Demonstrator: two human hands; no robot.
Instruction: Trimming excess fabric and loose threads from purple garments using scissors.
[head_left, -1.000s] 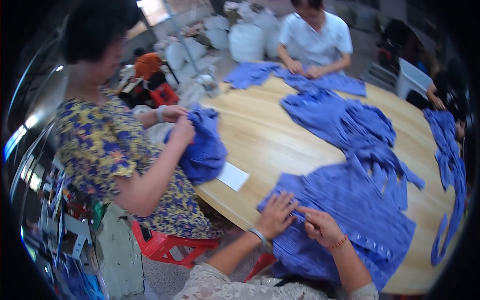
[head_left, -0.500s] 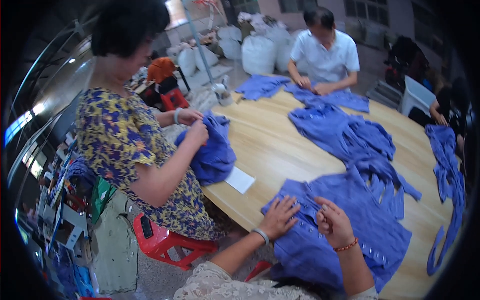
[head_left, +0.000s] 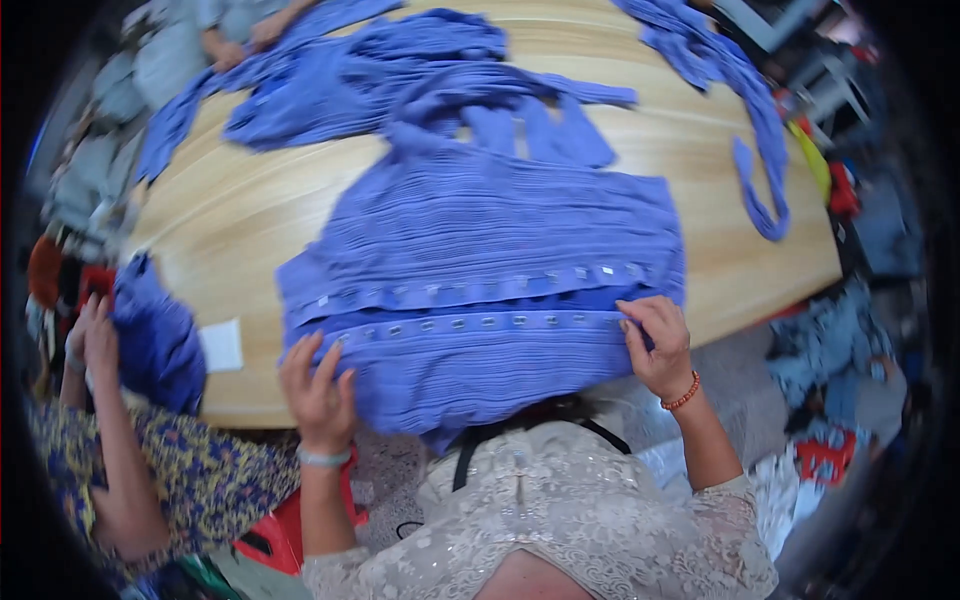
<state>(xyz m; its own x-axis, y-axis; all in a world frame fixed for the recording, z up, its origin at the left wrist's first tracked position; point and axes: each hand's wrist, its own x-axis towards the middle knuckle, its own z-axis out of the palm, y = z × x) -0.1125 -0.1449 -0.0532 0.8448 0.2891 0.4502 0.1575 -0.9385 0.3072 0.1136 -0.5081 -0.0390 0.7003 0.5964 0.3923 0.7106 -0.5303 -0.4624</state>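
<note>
A blue-violet ribbed knit cardigan [head_left: 480, 235] lies spread on the table in front of me, its front strips running across from left to right. Light buttons dot one strip, with what look like buttonholes along the other; a narrow gap lies between them. My left hand [head_left: 320, 395] rests at the left end of the nearer strip, fingers apart and touching the fabric. At that strip's right end, my right hand [head_left: 660, 345] has the edge between thumb and fingers. The cardigan's near edge hangs over the table's rim.
More blue-violet garments [head_left: 370, 75] lie across the wooden table [head_left: 250, 215], and a long piece [head_left: 765, 190] hangs near its right edge. A person at left handles a similar garment [head_left: 160, 330] beside a white card [head_left: 221, 345]. Another person's hands [head_left: 245, 40] work at far left.
My view has swung down and to the right. Both hands were close together over the cardigan; now they are far apart, at opposite ends of its buttonhole strip.
</note>
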